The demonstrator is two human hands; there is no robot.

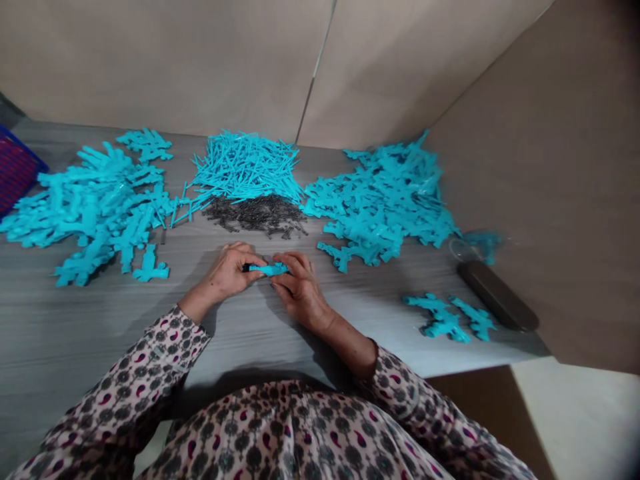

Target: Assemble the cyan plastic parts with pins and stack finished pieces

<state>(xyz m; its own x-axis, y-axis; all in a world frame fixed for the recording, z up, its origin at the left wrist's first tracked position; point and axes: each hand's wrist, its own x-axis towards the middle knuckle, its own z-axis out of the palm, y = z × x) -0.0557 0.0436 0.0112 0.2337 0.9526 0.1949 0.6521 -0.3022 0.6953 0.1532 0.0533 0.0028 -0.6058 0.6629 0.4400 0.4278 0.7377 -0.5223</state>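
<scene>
My left hand (229, 272) and my right hand (299, 288) meet over the middle of the grey table (75, 333). Both are closed on one small turquoise plastic part (270, 269), the left gripping its left end, the right pinching its right end. Just beyond the hands lies a heap of small dark metal pieces (257, 215), and behind it a pile of thin turquoise sticks (243, 167). My sleeves are patterned.
A big pile of flat turquoise parts (93, 203) lies at the left, another pile (385, 197) at the right. Two loose turquoise parts (447, 319) and a dark oblong case (497, 295) sit near the right edge. A blue basket (15, 167) stands far left. Beige walls close off the back and right.
</scene>
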